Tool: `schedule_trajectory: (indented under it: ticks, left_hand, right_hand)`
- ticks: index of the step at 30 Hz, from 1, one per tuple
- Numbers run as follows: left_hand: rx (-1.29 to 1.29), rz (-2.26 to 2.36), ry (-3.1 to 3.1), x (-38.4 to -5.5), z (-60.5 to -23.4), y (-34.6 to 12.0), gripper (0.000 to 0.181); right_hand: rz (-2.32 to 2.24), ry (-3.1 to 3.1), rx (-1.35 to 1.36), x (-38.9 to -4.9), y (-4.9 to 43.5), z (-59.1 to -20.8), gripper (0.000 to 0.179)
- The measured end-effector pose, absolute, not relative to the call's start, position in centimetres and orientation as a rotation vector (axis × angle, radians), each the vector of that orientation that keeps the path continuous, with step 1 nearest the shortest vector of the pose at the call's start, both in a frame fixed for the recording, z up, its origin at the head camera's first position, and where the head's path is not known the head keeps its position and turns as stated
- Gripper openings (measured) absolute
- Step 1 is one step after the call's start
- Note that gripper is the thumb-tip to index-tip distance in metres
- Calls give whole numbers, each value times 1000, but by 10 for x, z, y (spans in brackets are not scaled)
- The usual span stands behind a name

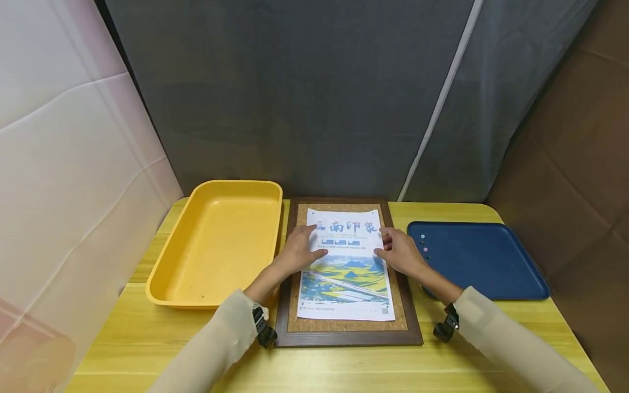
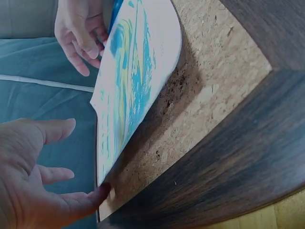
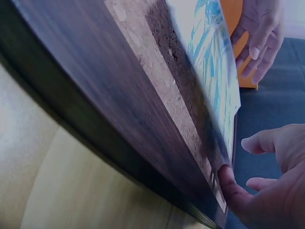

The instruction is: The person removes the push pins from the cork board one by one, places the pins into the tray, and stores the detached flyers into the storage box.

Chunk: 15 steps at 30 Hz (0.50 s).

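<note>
A printed poster (image 1: 344, 278) with blue lettering and a landscape picture lies over a brown-framed cork board (image 1: 351, 326). My left hand (image 1: 298, 248) is at its left edge, my right hand (image 1: 402, 251) at its right edge. In the left wrist view, a fingertip of the left hand (image 2: 33, 179) touches the poster's edge; its thumb stays apart from the sheet. Similarly, in the right wrist view, a finger of the right hand (image 3: 281, 183) meets the edge at the cork, its thumb raised. Both wrist views show the poster's lower part bowed up off the cork.
Left of the board stands a yellow tray (image 1: 216, 251). To the right is a dark blue tray (image 1: 481, 262) with several small pin-like pieces (image 1: 425, 249) near its left side. All rest on a wooden table (image 1: 339, 371), with a grey curtain (image 1: 295, 109) behind.
</note>
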<state>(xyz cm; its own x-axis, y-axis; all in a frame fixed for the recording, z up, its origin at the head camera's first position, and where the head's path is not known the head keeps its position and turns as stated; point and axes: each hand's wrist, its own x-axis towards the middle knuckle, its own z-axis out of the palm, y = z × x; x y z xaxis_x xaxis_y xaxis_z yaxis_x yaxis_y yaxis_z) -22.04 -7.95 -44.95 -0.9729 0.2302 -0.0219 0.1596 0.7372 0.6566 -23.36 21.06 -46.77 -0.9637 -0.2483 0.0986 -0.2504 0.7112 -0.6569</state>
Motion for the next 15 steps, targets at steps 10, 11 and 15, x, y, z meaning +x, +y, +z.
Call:
schedule_trajectory:
  ticks: [10,11,15]
  left_hand:
    - [315,1068,2935,-221,-450,-81,64]
    - [320,1066,2944,-222,-450,-81,63]
    - [322,1062,2936,-221,-451,-81,59]
  right_hand:
    - [1139,-2866,372,-232,208,-472,52]
    - [1136,-2863,378,-232,208,-473,50]
    - [1124,-2852,393,-232,206,-474,41]
